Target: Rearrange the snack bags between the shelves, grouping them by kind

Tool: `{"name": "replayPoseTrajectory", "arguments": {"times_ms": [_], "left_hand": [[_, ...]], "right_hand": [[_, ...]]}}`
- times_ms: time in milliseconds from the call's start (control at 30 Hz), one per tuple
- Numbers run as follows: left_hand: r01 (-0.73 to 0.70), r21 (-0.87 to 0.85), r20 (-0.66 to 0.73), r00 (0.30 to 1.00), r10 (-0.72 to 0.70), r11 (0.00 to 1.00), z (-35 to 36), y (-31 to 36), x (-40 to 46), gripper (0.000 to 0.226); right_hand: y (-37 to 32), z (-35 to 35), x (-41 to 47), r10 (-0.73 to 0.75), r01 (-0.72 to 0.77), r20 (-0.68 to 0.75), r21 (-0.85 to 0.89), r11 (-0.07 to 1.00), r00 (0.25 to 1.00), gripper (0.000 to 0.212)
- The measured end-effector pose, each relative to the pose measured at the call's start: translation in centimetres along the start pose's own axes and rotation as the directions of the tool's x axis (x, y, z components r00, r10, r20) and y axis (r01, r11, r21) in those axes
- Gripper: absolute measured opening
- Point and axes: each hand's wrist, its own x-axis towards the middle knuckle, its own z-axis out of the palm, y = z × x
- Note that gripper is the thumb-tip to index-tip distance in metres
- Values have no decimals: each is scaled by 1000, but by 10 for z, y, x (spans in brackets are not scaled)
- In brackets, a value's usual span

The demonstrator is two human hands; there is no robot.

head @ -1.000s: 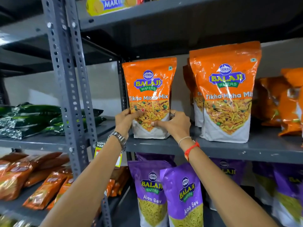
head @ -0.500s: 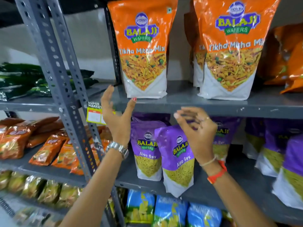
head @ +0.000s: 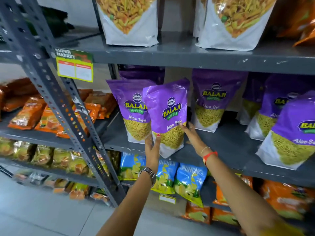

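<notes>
A purple Aloo Sev bag [head: 167, 113] leans over the front edge of the middle shelf [head: 213, 159]. My left hand [head: 152, 147] grips its lower left corner, thumb across the front. My right hand [head: 191, 133] presses its lower right side, fingers behind the bag. Another purple Aloo Sev bag [head: 130, 108] stands just behind it to the left. More purple bags [head: 213, 99] stand further right. On the shelf above stand two orange Tikha Mitha Mix bags [head: 129, 21], only their lower halves visible.
A grey perforated upright [head: 56, 92] with a yellow price tag [head: 75, 68] divides the racks. Orange packets [head: 29, 113] lie on the left rack, yellow-green packets [head: 56, 159] below them. Blue chip bags [head: 187, 181] and orange bags [head: 281, 198] fill the lower right shelves.
My view dropped from the orange bags' shelf to the purple bags' shelf. Both hands let go of the orange bag, came down, and now hold the front purple Aloo Sev bag.
</notes>
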Motion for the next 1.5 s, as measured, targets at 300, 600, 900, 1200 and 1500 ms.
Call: {"name": "replayPoseTrajectory", "arguments": {"times_ms": [300, 600, 900, 1200, 1500], "left_hand": [[-26, 29, -38, 999, 27, 999, 9, -3, 13, 36], [26, 15, 197, 980, -28, 1000, 66, -2, 41, 16], [99, 94, 387, 913, -128, 991, 103, -26, 41, 8], [91, 151, 417, 897, -146, 984, 111, -29, 39, 28], [52, 77, 275, 959, -71, 996, 117, -24, 20, 42]], "right_hand": [[8, -16, -5, -94, 94, -16, -22, 995, 995, 18], [9, -63, -25, -202, 206, -365, -26, 978, 909, 23], [41, -99, -31, -151, 142, -527, -57, 988, 837, 53], [40, -96, -40, -126, 132, -559, -29, 991, 819, 53], [38, -99, -54, -121, 208, -617, 70, 976, 778, 64]]}}
